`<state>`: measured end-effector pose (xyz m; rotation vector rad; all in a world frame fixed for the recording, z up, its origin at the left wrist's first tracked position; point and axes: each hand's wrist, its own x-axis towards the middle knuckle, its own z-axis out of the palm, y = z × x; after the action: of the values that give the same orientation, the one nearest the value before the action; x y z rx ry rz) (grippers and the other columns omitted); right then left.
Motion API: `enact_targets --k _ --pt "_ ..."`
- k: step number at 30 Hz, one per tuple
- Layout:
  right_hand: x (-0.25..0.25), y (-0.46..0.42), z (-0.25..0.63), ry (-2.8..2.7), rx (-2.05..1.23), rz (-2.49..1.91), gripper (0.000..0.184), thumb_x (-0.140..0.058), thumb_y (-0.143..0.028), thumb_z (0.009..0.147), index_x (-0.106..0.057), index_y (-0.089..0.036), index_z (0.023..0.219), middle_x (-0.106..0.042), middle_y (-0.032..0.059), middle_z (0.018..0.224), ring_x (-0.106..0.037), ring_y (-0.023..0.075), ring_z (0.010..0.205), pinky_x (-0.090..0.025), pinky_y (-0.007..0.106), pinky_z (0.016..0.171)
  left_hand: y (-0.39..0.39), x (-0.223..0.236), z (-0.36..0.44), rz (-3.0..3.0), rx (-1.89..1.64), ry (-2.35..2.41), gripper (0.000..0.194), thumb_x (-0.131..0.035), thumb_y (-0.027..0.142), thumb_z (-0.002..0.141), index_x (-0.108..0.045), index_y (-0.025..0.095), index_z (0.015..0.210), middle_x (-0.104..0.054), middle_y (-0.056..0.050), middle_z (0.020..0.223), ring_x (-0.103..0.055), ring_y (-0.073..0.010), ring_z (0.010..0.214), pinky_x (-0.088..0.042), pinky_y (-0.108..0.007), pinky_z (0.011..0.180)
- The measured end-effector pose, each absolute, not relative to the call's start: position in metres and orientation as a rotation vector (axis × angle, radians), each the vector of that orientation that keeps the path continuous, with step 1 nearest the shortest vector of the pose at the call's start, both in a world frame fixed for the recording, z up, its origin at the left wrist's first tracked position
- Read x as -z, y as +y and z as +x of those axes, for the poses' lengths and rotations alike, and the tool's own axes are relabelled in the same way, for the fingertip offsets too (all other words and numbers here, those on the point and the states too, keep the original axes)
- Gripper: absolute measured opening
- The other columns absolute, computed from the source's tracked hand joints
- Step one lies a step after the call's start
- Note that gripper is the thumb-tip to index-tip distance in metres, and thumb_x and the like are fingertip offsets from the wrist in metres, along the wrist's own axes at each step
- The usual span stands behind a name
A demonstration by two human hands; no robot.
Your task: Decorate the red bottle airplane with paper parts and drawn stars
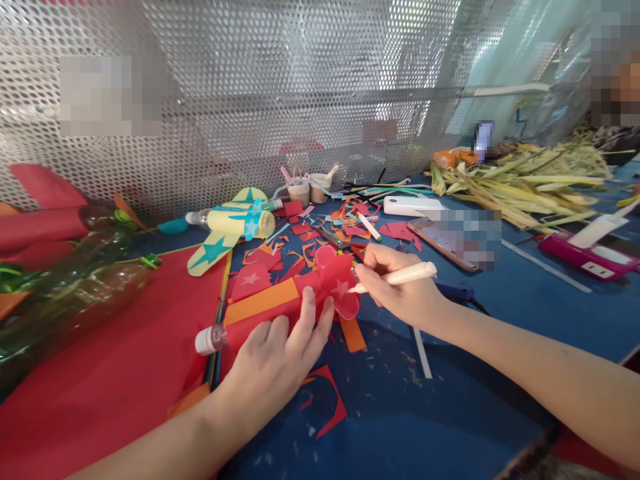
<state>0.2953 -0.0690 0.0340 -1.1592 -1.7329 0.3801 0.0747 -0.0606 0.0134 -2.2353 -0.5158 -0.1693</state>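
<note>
A small plastic bottle wrapped in red paper (250, 327) lies on the blue table (400, 413), its white cap (205, 341) pointing left. An orange strip (265, 300) runs along it, and red petal-like flaps (330, 261) fan out at its right end. My left hand (280, 353) rests over the bottle and holds it down, with the fingers reaching toward the flaps. In my right hand (400, 287) is a white marker pen (419, 273), gripped like a pencil. Its tip is at a pale star (340, 289) on a flap; whether it touches cannot be made out.
Paper scraps (300, 240), scissors (334, 238) and a capped marker (369, 227) lie behind. A yellow bottle plane (235, 223), phone (445, 243), dry husks (530, 180), magenta power strip (590, 257) and green bottles (90, 293) surround the work. A perforated metal screen (250, 100) stands behind.
</note>
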Motion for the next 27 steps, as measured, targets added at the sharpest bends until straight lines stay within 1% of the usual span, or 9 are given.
enact_targets --k 11,16,19,27 --pt "-0.0339 -0.0673 0.2947 -1.737 -0.35 -1.184 0.028 -0.049 -0.019 0.087 -0.035 -0.022 0.063 -0.043 -0.0087 0.049 -0.039 0.0064 0.043 -0.032 0.02 0.045 -0.0599 -0.0118 0.0757 -2.226 0.158 -0.53 0.059 -0.065 0.018 0.078 -0.049 0.016 0.135 -0.057 -0.021 0.13 -0.056 -0.0162 0.057 -0.047 -0.03 0.047" --pt "-0.0348 -0.0682 0.2949 -1.74 -0.362 -1.18 0.028 -0.049 -0.018 0.087 -0.035 -0.022 0.062 -0.042 -0.0087 0.049 -0.039 0.0067 0.043 -0.032 0.021 0.044 -0.0596 -0.0124 0.0747 -2.218 0.151 -0.519 0.054 -0.061 0.018 0.082 -0.049 0.016 0.135 -0.057 -0.021 0.13 -0.057 -0.016 0.057 -0.047 -0.03 0.047" --pt "-0.0351 -0.0679 0.2948 -1.749 -0.37 -1.175 0.028 -0.049 -0.019 0.088 -0.037 -0.022 0.063 -0.045 -0.0084 0.049 -0.042 0.0069 0.043 -0.033 0.021 0.046 -0.0596 -0.0129 0.0747 -2.224 0.144 -0.514 0.056 -0.062 0.017 0.081 -0.049 0.015 0.135 -0.057 -0.021 0.131 -0.057 -0.0164 0.057 -0.048 -0.031 0.047" --pt "-0.0362 -0.0676 0.2945 -1.747 -0.363 -1.175 0.029 -0.048 -0.018 0.086 -0.034 -0.023 0.062 -0.041 -0.0081 0.049 -0.037 0.007 0.044 -0.031 0.021 0.044 -0.0605 -0.015 0.0757 -2.217 0.141 -0.516 0.057 -0.064 0.016 0.079 -0.05 0.016 0.134 -0.057 -0.021 0.13 -0.057 -0.0159 0.056 -0.048 -0.03 0.046"
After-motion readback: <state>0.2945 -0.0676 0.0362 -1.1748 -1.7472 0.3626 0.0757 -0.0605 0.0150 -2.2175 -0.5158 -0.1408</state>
